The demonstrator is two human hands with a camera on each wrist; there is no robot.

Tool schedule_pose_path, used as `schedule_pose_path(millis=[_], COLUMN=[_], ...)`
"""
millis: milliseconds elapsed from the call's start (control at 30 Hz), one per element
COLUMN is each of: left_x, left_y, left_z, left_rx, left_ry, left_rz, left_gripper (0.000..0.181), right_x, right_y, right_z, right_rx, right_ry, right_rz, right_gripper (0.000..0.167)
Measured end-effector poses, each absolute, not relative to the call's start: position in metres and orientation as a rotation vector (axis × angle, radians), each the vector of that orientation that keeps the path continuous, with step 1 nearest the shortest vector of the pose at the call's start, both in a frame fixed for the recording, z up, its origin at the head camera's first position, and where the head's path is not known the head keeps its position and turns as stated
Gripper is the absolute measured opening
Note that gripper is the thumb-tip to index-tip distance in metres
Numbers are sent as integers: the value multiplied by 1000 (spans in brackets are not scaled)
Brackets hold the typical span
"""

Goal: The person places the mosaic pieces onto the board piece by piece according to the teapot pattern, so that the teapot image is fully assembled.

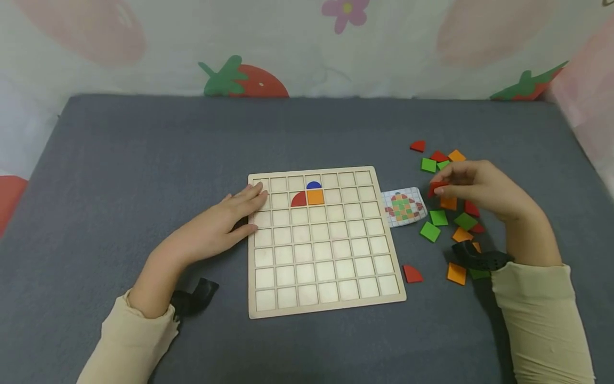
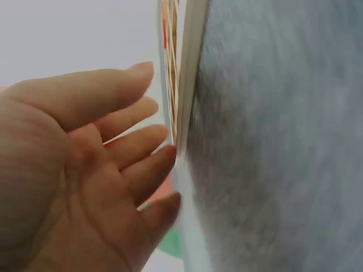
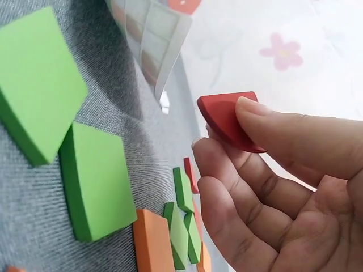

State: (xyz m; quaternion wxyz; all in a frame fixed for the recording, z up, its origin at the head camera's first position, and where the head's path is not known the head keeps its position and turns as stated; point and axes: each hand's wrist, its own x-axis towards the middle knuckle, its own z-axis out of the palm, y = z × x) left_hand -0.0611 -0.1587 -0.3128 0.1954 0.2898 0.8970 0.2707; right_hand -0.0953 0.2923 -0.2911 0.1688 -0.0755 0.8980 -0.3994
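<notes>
On the left, the left hand [image 1: 227,221] lies with its fingers extended and a little spread over the near-left edge of a pale wooden square board with a raised grid [image 1: 326,308], the thumb on its rim, gripping nothing. The board looks stiff, flat and fairly light, so it could slide on the grey cloth tabletop [image 1: 144,160] if bumped; its plain rim seems the best place to steady it. In its cells sit a red quarter-round flat piece [image 1: 299,199] and, right beside it, an orange square tile [image 1: 315,197] with a blue half-round flat piece [image 1: 314,185] in the cell above. Just past the board's right edge lies a small printed pattern card [image 1: 404,207], likely thin and bendable. Farther right, among scattered loose pieces such as a flat green square tile [image 1: 430,232], a second red quarter-round piece [image 3: 229,116] is held off the cloth, pinched by the right hand [image 1: 494,189]; its thumb presses one face, while the opposing fingertip is mostly hidden. This piece is probably light, rigid and hard to break, its smooth faces perhaps a bit slippery; a pinch across both faces near one edge should suit, leaving the curve and corner free for turning.
</notes>
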Motion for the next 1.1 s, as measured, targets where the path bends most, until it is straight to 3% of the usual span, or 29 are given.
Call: schedule_pose_path(millis=[200,733,1100], left_x=[-57,-55,-56], left_y=[-160,-154,-156], left_z=[-307,-311,-313], left_rx=[715,698,738], left_ry=[2614,2573,2583], left_rz=[467,508,510], left_gripper=[60,64,62], right_x=[-95,-94,-93], right_y=[290,278,267], right_z=[-289,-290,-292], right_rx=[-231,-256,-57], right_ry=[2541,2529,2540], right_rz=[-1156,-1175,-1308], right_gripper=[21,20,24])
